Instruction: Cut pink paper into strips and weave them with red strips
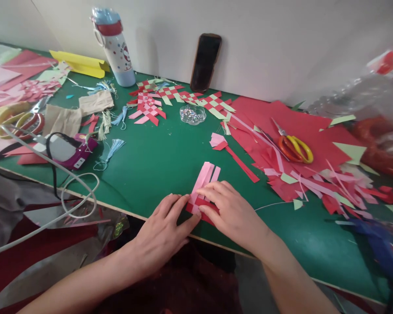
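Note:
Pink paper strips interlace with red paper strips in a small woven piece at the table's front edge. My left hand grips its left and lower side, thumb and fingertips on the paper. From the right, my right hand pinches the same piece, its fingers lying over the pink strips and partly hiding the weave. The free pink ends point away from me. Just beyond lies a folded pink and red paper strip.
Scissors rest on red paper sheets among scraps at right, near a blue glue gun. Behind are finished woven pieces, a bead dish, a bottle and a leaning phone. A white cable crosses the left edge.

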Motion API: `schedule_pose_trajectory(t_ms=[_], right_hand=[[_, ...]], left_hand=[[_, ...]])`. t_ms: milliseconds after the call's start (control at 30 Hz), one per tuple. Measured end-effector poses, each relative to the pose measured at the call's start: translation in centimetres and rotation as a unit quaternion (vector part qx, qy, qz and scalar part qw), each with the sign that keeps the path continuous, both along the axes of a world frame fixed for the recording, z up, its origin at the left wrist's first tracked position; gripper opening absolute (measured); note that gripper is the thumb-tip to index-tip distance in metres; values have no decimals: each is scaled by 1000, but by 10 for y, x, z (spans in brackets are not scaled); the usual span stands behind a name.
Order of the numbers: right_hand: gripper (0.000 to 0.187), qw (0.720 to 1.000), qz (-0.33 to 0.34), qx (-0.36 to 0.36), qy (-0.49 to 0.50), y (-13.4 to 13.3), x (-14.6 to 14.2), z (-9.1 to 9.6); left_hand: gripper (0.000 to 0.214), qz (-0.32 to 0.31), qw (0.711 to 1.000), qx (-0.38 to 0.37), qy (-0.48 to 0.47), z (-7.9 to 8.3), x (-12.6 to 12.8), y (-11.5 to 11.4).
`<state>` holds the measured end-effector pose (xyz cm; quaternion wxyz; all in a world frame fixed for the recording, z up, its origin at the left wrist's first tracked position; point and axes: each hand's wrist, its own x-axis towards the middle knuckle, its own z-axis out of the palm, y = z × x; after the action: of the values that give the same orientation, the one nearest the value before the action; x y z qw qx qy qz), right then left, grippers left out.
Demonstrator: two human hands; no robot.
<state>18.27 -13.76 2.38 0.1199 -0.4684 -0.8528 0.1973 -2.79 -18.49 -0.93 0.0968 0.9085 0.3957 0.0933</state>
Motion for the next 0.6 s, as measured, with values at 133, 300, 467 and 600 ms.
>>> schedule_pose_trajectory(t_ms=[133, 300, 467, 600], right_hand=[[30, 1000, 20, 16, -6, 6, -7, 0], [30, 997, 47, 40, -47, 18, -18, -2], [19, 996, 51, 34, -68, 25, -20, -4], [19, 996, 45, 42, -70, 22, -17, -3]], left_hand=[[64, -6, 1000, 4, -2, 1, 1, 1], [61, 6, 999, 14, -31, -1, 2, 1], [59, 9, 1000, 7, -26, -1, 3, 0], [54, 11, 999, 19, -23, -1, 3, 0]])
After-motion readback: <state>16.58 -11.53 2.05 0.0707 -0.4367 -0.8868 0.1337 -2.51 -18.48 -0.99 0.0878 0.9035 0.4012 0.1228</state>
